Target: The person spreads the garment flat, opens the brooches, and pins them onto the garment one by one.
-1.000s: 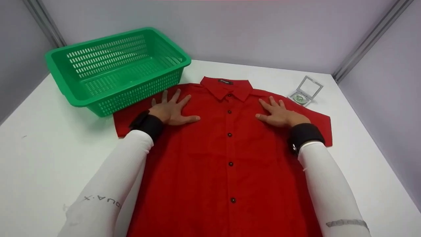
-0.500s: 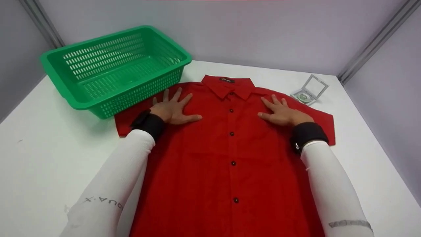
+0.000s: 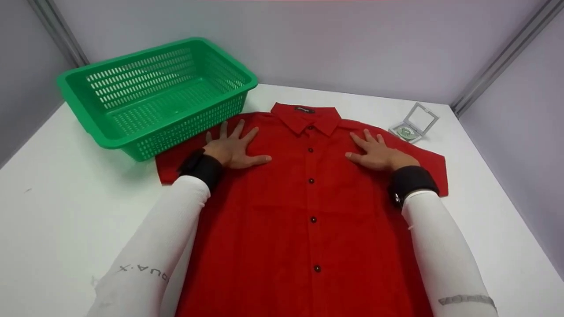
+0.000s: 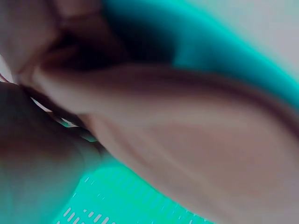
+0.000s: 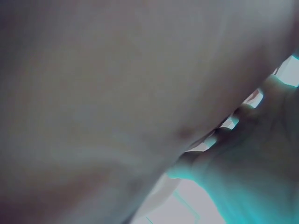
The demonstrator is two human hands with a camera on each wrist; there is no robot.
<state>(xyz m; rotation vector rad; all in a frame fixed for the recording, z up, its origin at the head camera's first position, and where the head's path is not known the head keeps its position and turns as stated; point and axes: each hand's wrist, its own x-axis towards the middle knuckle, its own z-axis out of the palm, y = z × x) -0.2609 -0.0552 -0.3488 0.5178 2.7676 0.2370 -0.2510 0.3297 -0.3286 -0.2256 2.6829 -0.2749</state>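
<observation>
A red short-sleeved shirt point(image 3: 273, 233) lies spread on the white table, buttoned front up, with its collar at the far end. My left hand point(image 3: 231, 149) rests on the shirt's left chest area, fingers spread. On the opposite side my right hand point(image 3: 376, 154) lies on the cloth below the shoulder, thumb and fingers also spread. Neither hand grips anything. Both wrist views are blurred and off in colour, mostly filled by close surfaces. The shirt's lower hem is outside the head view.
A green plastic basket point(image 3: 189, 112) with slotted walls stands at the back left, partly over the left sleeve. Beside the right shoulder, a small clear case point(image 3: 406, 132) with a raised lid sits on the table point(image 3: 79, 229). Pale walls enclose the back and sides.
The head view shifts slightly. Both hands stay in place on the shirt, and the shirt, basket and small case keep their positions.
</observation>
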